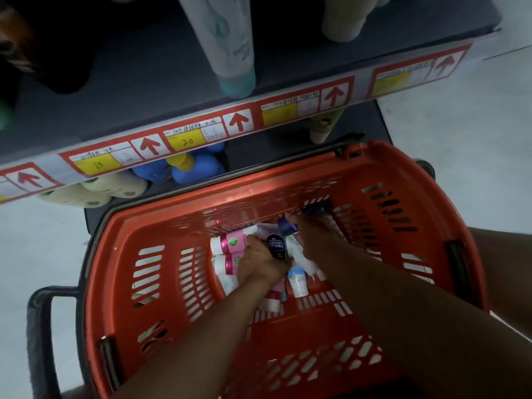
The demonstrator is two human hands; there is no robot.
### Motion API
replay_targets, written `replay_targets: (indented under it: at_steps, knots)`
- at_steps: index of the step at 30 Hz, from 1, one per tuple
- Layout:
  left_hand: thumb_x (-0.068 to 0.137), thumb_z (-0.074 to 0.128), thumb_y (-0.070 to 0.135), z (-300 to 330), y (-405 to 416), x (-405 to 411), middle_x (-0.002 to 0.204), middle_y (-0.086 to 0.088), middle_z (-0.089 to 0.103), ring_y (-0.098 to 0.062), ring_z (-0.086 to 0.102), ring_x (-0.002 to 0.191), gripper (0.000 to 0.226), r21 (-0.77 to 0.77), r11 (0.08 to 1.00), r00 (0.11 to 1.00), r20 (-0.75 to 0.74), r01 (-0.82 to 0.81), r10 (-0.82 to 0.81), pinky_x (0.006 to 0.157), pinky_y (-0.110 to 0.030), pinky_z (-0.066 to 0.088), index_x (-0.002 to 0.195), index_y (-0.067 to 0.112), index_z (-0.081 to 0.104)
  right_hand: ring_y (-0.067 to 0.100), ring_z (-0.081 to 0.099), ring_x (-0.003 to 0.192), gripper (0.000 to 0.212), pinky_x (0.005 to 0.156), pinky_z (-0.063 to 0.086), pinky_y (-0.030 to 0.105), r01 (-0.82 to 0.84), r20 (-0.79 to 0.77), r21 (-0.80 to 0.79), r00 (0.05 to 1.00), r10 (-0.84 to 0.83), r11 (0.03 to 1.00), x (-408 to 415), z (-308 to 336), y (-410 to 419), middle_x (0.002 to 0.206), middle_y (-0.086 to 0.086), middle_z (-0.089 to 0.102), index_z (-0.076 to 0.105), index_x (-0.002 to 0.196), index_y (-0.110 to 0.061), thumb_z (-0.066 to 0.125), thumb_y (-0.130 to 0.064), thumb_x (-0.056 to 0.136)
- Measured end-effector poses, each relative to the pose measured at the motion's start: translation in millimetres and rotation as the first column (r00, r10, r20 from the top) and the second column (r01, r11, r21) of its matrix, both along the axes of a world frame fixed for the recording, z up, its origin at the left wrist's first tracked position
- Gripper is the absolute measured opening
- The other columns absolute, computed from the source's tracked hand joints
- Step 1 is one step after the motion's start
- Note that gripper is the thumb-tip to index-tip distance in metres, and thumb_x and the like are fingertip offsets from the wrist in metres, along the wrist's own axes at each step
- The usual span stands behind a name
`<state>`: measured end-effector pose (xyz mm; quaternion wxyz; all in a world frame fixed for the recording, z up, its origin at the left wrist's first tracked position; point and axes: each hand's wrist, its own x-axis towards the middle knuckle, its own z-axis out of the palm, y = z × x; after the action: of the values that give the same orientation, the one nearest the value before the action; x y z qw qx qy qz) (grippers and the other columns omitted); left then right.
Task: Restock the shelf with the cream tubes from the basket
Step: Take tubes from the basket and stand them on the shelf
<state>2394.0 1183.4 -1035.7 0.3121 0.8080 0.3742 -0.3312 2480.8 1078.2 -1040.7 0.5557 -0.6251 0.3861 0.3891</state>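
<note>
The cream tubes [230, 249] are lying in a loose heap on the floor of the red plastic basket [149, 283], pointing every which way: two white tubes with pink bands at the left of the pile, a black tube [277, 246] standing out in the middle, a white tube with a pale blue top [298, 280] nearer the person, and a dark blue-capped tube [286, 227] at the far side. Both hands are reaching down into this heap, probably sorting through it for matching tubes to lift out together.

The left hand [259, 263] is lying knuckles-up over the pink-banded tubes, its fingers curling down among them; whether they are actually closing on one is hidden beneath the hand, so I cannot tell. The right hand [313, 234] is working at the far side of the pile, close to the blue-capped tube, but it is blurring with motion and its fingers are out of sight, so its grip cannot be told either.

The basket is sitting directly below the shelf edge [259, 110], which would be keeping the carry short. A strip of yellow price labels with red arrows [239, 120] is running along that edge. On the shelf above, a tall white tube with a teal cap [230, 53] is standing at the front, with open space beside it. Below, blue bottles [198, 168] and cream-coloured bottles [115, 185] are showing.
</note>
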Motion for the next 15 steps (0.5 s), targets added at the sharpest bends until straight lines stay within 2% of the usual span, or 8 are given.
replay_targets:
  at_steps: [1, 2, 5, 7, 8, 11, 15]
  knots:
    - [0.066, 0.089, 0.06, 1.1, 3.4, 0.2, 0.122, -0.005, 0.066, -0.03, 0.067, 0.112, 0.096, 0.004, 1.0, 1.0, -0.018, 0.009, -0.009, 0.09, -0.04, 0.058, 0.133, 0.015, 0.038, 0.031, 0.067, 0.099, 0.039, 0.067, 0.049, 0.032, -0.002, 0.0, -0.024, 1.0, 0.002, 1.0, 2.2, -0.4, -0.2, 0.105, 0.021, 0.066, 0.065, 0.118, -0.001, 0.072, -0.029, 0.091]
    - [0.062, 0.087, 0.067, 2.9, 6.3, 0.2, 0.119, -0.004, 0.067, -0.028, 0.068, 0.109, 0.098, 0.001, 1.0, 0.999, -0.042, 0.019, -0.018, 0.088, -0.04, 0.06, 0.132, 0.016, 0.04, 0.03, 0.066, 0.095, 0.035, 0.063, 0.047, 0.03, -0.02, 0.004, -0.04, 1.0, 0.02, 0.999, 3.6, 0.5, -0.8, 0.108, 0.025, 0.065, 0.065, 0.115, 0.0, 0.071, -0.026, 0.093]
    - [0.044, 0.074, 0.084, -4.1, 16.9, -5.9, 0.101, 0.002, 0.073, -0.022, 0.074, 0.092, 0.099, -0.02, 0.999, 0.995, -0.094, 0.025, -0.027, 0.077, -0.037, 0.062, 0.117, 0.02, 0.057, 0.016, 0.052, 0.068, 0.024, 0.055, 0.037, 0.026, -0.044, 0.011, -0.046, 0.999, 0.045, 0.998, 0.9, -5.7, -0.7, 0.086, 0.011, 0.058, 0.063, 0.097, -0.005, 0.073, -0.025, 0.09]
    - [0.034, 0.074, 0.081, -7.3, 23.5, -10.5, 0.09, 0.004, 0.075, -0.018, 0.075, 0.081, 0.096, -0.021, 0.999, 0.993, -0.119, 0.026, -0.028, 0.072, -0.036, 0.064, 0.11, 0.024, 0.066, 0.014, 0.045, 0.06, 0.023, 0.052, 0.034, 0.026, -0.03, 0.041, -0.044, 0.999, 0.032, 0.999, -5.2, -6.5, -3.1, 0.067, 0.002, 0.05, 0.06, 0.083, -0.011, 0.075, -0.028, 0.09]
    - [0.033, 0.077, 0.076, -2.2, 24.9, -11.2, 0.09, 0.004, 0.075, -0.018, 0.075, 0.081, 0.093, -0.03, 0.999, 0.993, -0.121, 0.016, -0.019, 0.072, -0.036, 0.064, 0.11, 0.025, 0.066, 0.014, 0.044, 0.058, 0.024, 0.052, 0.035, 0.026, -0.033, 0.064, -0.036, 0.997, 0.035, 0.999, -8.5, -6.4, -3.8, 0.064, -0.001, 0.048, 0.059, 0.08, -0.014, 0.075, -0.029, 0.091]
    - [0.046, 0.084, 0.061, 22.6, 26.2, -12.2, 0.1, 0.001, 0.073, -0.022, 0.072, 0.09, 0.084, -0.049, 0.999, 0.995, -0.104, -0.012, 0.007, 0.078, -0.035, 0.062, 0.115, 0.022, 0.058, 0.011, 0.05, 0.058, 0.019, 0.053, 0.038, 0.025, -0.012, 0.131, -0.077, 0.991, 0.022, 0.997, -16.7, -0.9, -5.9, 0.068, -0.001, 0.057, 0.065, 0.085, -0.012, 0.078, -0.026, 0.089]
    - [0.061, 0.086, 0.058, 42.5, 29.7, -18.1, 0.111, -0.001, 0.071, -0.024, 0.069, 0.101, 0.092, -0.04, 0.998, 0.998, -0.05, -0.038, 0.036, 0.081, -0.033, 0.057, 0.132, 0.014, 0.047, 0.014, 0.056, 0.064, 0.022, 0.053, 0.042, 0.025, -0.032, 0.164, -0.144, 0.985, 0.056, 0.989, -28.3, 12.6, -13.1, 0.084, 0.01, 0.065, 0.07, 0.103, -0.002, 0.077, -0.019, 0.091]
